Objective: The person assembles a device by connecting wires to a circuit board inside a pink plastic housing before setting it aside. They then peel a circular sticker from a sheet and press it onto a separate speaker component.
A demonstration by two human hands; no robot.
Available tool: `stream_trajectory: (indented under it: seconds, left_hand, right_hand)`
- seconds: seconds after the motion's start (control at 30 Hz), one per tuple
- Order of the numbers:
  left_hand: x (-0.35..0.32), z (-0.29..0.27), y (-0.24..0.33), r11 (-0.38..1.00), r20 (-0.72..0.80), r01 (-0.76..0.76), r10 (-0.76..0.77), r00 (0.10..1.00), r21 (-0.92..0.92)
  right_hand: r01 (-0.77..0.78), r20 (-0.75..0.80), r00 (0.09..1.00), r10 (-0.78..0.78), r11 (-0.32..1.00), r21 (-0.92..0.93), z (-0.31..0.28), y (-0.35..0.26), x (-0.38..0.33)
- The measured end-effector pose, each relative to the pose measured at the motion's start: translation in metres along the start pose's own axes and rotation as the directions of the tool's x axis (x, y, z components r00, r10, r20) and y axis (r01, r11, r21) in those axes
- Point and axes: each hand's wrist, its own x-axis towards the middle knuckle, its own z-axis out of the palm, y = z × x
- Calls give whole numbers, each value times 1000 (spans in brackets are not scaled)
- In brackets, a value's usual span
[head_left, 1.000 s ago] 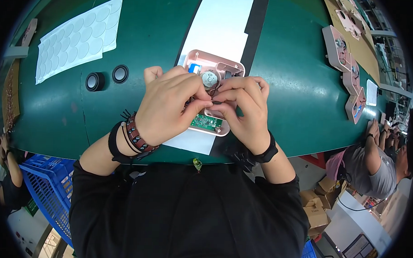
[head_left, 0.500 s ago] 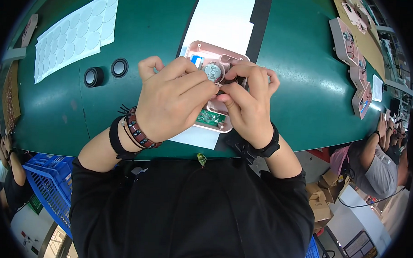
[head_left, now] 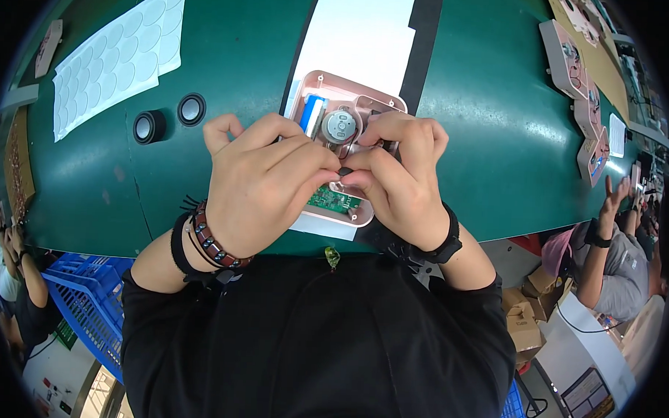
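A pink plastic housing (head_left: 339, 82) lies open in front of me on white sheets. Inside it are a round silver motor-like part (head_left: 341, 126), a blue-and-white cylinder (head_left: 313, 114) and a green circuit board (head_left: 331, 200). My left hand (head_left: 265, 184) reaches over the housing's left side, its thumb and forefinger pinched together. From the right, my right hand (head_left: 409, 186) meets it with its own pinch. Between the two sets of fingertips sits a small dark part (head_left: 344, 172), mostly covered. My fingers hide the middle of the housing.
Two round black speakers (head_left: 150, 127) stand to the left, below a sheet of round clear stickers (head_left: 118, 61). More pink housings (head_left: 564, 62) line the right side. Blue crates (head_left: 88, 289) sit below the table's left edge. Other people work at both sides.
Both hands have shifted down toward me and slightly left over the housing, uncovering more of the blue-and-white cylinder. The small dark part now shows between my fingertips. A person at right has raised a hand.
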Motion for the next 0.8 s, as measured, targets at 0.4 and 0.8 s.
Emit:
stream_trajectory:
  seconds: [0.4, 0.8]
  left_hand:
    - [-8, 4, -3, 996, -7, 42, -43, 999, -79]
    - [-11, 6, -1, 999, 0, 37, -37, 999, 8]
  right_hand:
    - [73, 8, 997, -72, 994, -82, 3, -6, 3]
    - [-37, 1, 999, 37, 996, -75, 0, -10, 2]
